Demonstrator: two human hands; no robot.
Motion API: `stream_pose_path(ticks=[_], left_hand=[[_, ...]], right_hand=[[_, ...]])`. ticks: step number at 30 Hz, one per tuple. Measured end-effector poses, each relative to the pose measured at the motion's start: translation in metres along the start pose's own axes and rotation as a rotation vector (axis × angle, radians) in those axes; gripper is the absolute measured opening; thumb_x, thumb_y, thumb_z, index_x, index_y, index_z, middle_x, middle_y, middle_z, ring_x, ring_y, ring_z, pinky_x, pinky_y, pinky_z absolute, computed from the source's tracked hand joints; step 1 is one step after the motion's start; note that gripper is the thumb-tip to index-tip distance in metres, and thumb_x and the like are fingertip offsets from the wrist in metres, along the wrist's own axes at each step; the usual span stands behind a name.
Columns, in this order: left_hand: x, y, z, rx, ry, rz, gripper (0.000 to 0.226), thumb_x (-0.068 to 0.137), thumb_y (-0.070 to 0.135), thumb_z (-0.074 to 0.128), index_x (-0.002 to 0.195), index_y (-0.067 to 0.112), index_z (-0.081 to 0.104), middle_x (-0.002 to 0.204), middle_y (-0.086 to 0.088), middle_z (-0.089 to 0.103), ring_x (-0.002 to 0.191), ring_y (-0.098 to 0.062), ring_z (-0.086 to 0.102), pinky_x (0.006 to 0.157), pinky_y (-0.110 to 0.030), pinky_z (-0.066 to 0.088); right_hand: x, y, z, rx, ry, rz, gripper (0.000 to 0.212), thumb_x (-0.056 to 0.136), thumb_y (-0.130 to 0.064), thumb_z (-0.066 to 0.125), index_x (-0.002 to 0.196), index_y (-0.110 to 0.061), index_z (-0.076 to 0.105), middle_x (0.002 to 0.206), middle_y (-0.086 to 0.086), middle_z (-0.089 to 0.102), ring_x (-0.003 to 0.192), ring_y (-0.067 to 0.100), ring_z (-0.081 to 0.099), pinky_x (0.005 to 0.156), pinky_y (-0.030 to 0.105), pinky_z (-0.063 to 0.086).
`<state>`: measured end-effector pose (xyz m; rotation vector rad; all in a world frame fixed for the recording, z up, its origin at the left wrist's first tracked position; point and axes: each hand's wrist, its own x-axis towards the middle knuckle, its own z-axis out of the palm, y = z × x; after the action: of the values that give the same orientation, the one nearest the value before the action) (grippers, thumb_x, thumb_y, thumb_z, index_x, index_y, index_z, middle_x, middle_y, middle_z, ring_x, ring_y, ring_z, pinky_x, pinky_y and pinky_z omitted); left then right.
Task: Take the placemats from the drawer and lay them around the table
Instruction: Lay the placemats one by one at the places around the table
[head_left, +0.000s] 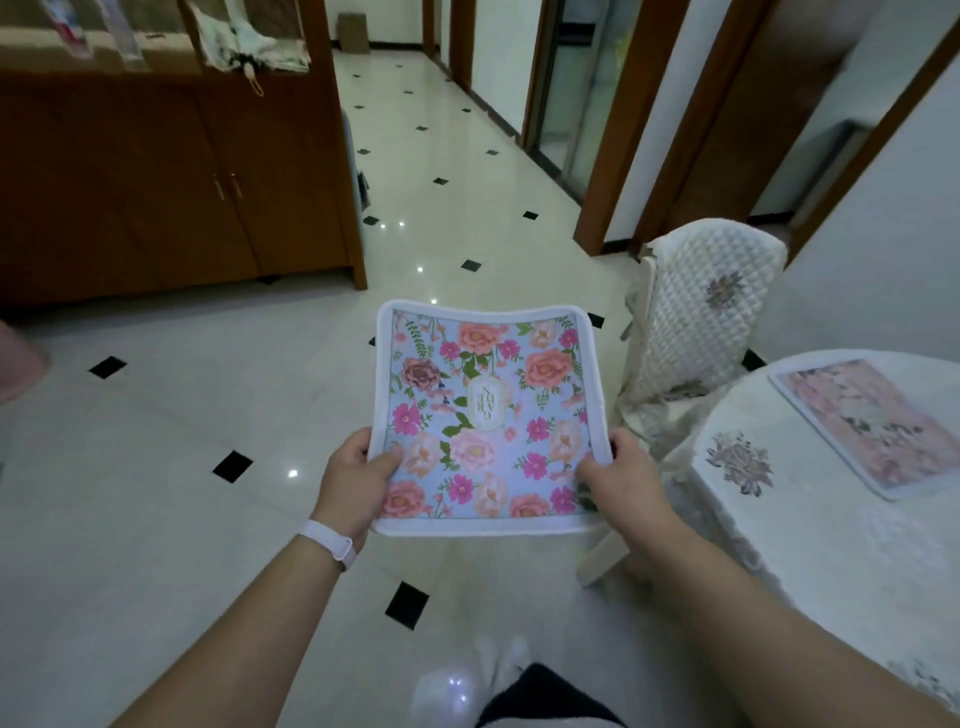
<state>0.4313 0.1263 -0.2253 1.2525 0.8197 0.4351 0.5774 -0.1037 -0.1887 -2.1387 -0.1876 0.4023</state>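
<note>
I hold a floral placemat with a blue ground and white border flat in front of me, above the floor. My left hand grips its near left edge and my right hand grips its near right edge. A second, pinker floral placemat lies flat on the table at the right, which is covered by a white embroidered cloth.
A chair with a quilted white cover stands pushed against the table's far side. A brown wooden cabinet fills the left back. Glossy tiled floor stretches into a corridor ahead. My feet show at the bottom.
</note>
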Motion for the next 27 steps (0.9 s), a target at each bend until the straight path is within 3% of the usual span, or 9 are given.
stream_pose_path(ticks=[3, 6, 10, 16, 20, 27], left_hand=[[0.043, 0.010, 0.008, 0.050, -0.024, 0.015, 0.015, 0.093, 0.003, 0.059, 0.097, 0.014, 0.068, 0.089, -0.009, 0.075, 0.078, -0.029, 0.073, 0.065, -0.041, 0.059], [0.086, 0.021, 0.017, 0.057, -0.042, 0.013, 0.016, 0.093, 0.003, 0.058, 0.095, 0.015, 0.068, 0.085, -0.006, 0.076, 0.077, -0.028, 0.073, 0.061, -0.037, 0.058], [0.159, 0.029, 0.017, 0.028, 0.010, -0.057, 0.012, 0.092, 0.003, 0.060, 0.098, 0.009, 0.068, 0.094, -0.015, 0.074, 0.083, -0.036, 0.072, 0.073, -0.050, 0.058], [0.263, 0.070, 0.032, 0.099, 0.022, -0.076, 0.013, 0.092, 0.002, 0.059, 0.098, 0.009, 0.068, 0.092, -0.017, 0.074, 0.082, -0.037, 0.071, 0.075, -0.054, 0.058], [0.317, 0.102, 0.049, 0.069, 0.044, -0.046, 0.014, 0.092, 0.002, 0.060, 0.091, 0.013, 0.069, 0.089, -0.014, 0.075, 0.081, -0.036, 0.071, 0.075, -0.051, 0.058], [0.421, 0.124, 0.061, 0.062, -0.042, -0.078, 0.013, 0.092, 0.002, 0.060, 0.099, 0.009, 0.067, 0.094, -0.017, 0.074, 0.081, -0.035, 0.072, 0.074, -0.050, 0.058]], right_hand=[[0.038, -0.016, 0.010, -0.015, -0.028, 0.023, 0.018, 0.085, -0.011, 0.059, 0.102, -0.015, 0.054, 0.090, 0.003, 0.065, 0.074, 0.017, 0.064, 0.058, 0.030, 0.053], [0.080, -0.029, 0.024, 0.020, -0.037, 0.048, 0.020, 0.084, -0.015, 0.060, 0.103, -0.018, 0.054, 0.092, 0.002, 0.066, 0.077, 0.021, 0.067, 0.059, 0.030, 0.054], [0.154, -0.040, 0.052, 0.109, -0.049, 0.055, 0.018, 0.086, -0.010, 0.059, 0.103, -0.013, 0.055, 0.092, 0.010, 0.066, 0.070, 0.021, 0.065, 0.048, 0.019, 0.051], [0.256, -0.075, 0.083, 0.145, -0.118, 0.098, 0.016, 0.088, -0.009, 0.057, 0.101, -0.017, 0.052, 0.092, 0.005, 0.065, 0.073, 0.021, 0.067, 0.048, 0.023, 0.049], [0.309, -0.112, 0.086, 0.136, -0.070, 0.095, 0.014, 0.088, -0.012, 0.057, 0.099, -0.017, 0.052, 0.090, 0.006, 0.063, 0.076, 0.025, 0.068, 0.056, 0.033, 0.058], [0.385, -0.150, 0.102, 0.124, -0.020, 0.100, 0.013, 0.088, -0.013, 0.059, 0.096, -0.019, 0.051, 0.091, 0.004, 0.063, 0.077, 0.024, 0.068, 0.059, 0.035, 0.058]])
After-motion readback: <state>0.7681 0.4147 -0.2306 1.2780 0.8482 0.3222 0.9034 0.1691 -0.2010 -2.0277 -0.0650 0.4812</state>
